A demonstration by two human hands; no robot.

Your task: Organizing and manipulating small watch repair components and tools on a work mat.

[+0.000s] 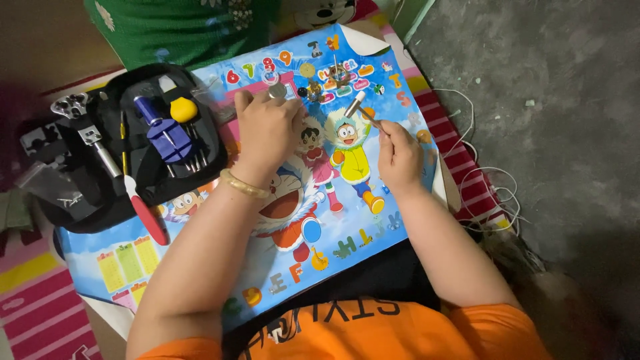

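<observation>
My left hand rests fist-like on a colourful cartoon poster board, its fingers curled over a small round metal piece at the knuckles. A gold bangle circles that wrist. My right hand grips the thin handle of a small hammer, whose pale head points up-left toward several tiny round parts lying on the board.
An open black tool case lies to the left, holding a blue tool, a yellow-handled tool, a metal wrench-like tool and a red-handled blade. White cables trail on the grey concrete floor at right. A pink striped mat lies underneath.
</observation>
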